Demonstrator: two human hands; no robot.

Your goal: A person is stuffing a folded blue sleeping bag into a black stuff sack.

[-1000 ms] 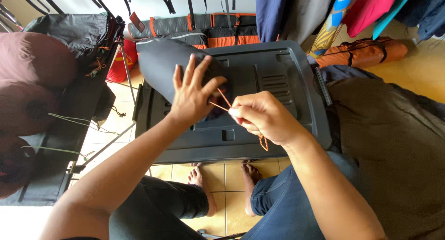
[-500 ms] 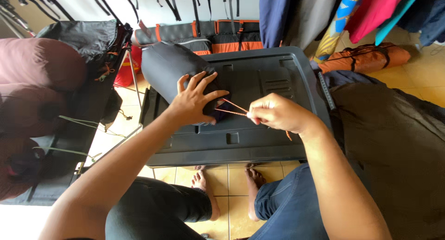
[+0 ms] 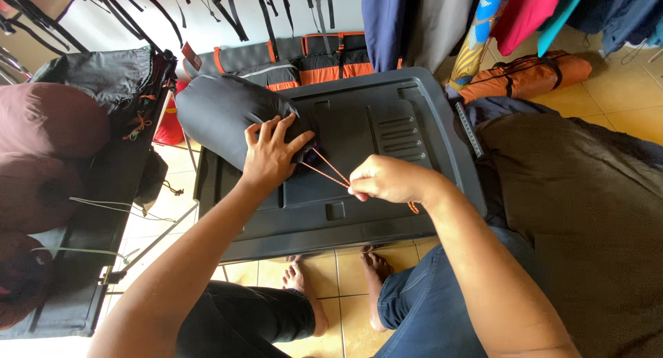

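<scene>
A dark grey stuffed sack [image 3: 224, 112] lies on a grey plastic lid [image 3: 387, 133] in front of me. My left hand [image 3: 271, 156] presses flat on the sack's mouth end, fingers spread. My right hand [image 3: 388, 180] pinches an orange drawcord [image 3: 324, 170] that runs taut in two strands from the sack's mouth to my fingers. A short end of the cord hangs below my right hand.
Maroon stuffed sacks [image 3: 41, 133] and a black bag [image 3: 103, 71] sit on a rack at the left. A brown fabric heap [image 3: 587, 213] lies at the right. An orange roll bag [image 3: 532, 74] and hanging clothes are behind. My bare feet rest on the tiled floor [image 3: 338, 278].
My right hand has drawn the orange cord out to the right, away from the sack. My left hand has shifted from raised fingers to pressing down on the sack's mouth.
</scene>
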